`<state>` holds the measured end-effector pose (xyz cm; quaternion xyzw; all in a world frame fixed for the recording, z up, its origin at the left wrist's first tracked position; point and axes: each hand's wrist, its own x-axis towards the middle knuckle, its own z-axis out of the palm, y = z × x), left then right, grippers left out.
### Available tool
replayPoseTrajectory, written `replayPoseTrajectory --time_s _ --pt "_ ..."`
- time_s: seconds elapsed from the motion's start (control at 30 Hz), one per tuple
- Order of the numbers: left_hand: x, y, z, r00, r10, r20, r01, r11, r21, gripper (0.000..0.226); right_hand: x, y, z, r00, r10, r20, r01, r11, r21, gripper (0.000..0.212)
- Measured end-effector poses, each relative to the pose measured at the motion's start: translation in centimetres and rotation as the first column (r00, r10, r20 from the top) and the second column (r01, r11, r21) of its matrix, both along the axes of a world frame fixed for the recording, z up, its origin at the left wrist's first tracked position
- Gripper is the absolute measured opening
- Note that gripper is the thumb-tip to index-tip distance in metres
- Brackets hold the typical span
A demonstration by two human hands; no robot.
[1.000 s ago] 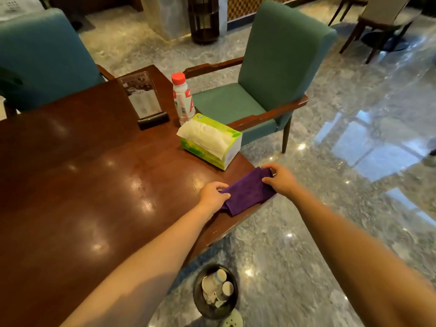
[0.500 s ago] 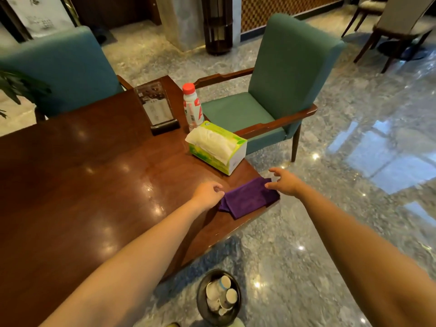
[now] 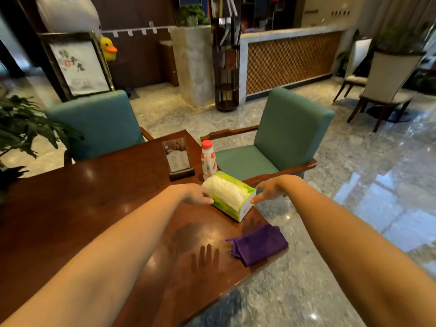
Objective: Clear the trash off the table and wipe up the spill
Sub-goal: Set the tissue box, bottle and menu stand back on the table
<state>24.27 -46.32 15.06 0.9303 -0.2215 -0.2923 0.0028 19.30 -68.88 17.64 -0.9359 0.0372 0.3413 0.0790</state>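
Tissue box (image 3: 230,199), green with white tissue bulging from its top, sits near the right edge of the brown desk (image 3: 70,220), and both hands flank it. The left hand (image 3: 194,193) rests against the box's left side with its fingers loose and holding nothing. The right hand (image 3: 271,187) is wide open, and its straight fingers (image 3: 256,199) touch the box's right corner. Nearer the camera than the box, the folded purple cloth (image 3: 258,244) lies at the desk's edge, apart from both hands. Left of the cloth, a dull hand-shaped smudge (image 3: 205,256) marks the polished wood. Just behind the box stand a red-capped bottle (image 3: 208,160) and a clear sign stand (image 3: 178,159).
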Motion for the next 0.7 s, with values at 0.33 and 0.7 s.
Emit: replayPoseTrajectory --time_s 0.33,0.7 --pt "7.2 2.2 0.0 0.962 0.155 0.223 -0.120 0.980 -0.160 0.073 7.4 4.0 -0.7 0.985 -0.010 0.174 0.020 0.998 -0.055 0.096" --pt "17.1 1.5 -7.5 0.953 0.249 0.170 -0.152 0.885 -0.441 0.101 11.9 6.5 -10.2 0.963 -0.077 0.258 0.088 0.995 -0.034 0.115"
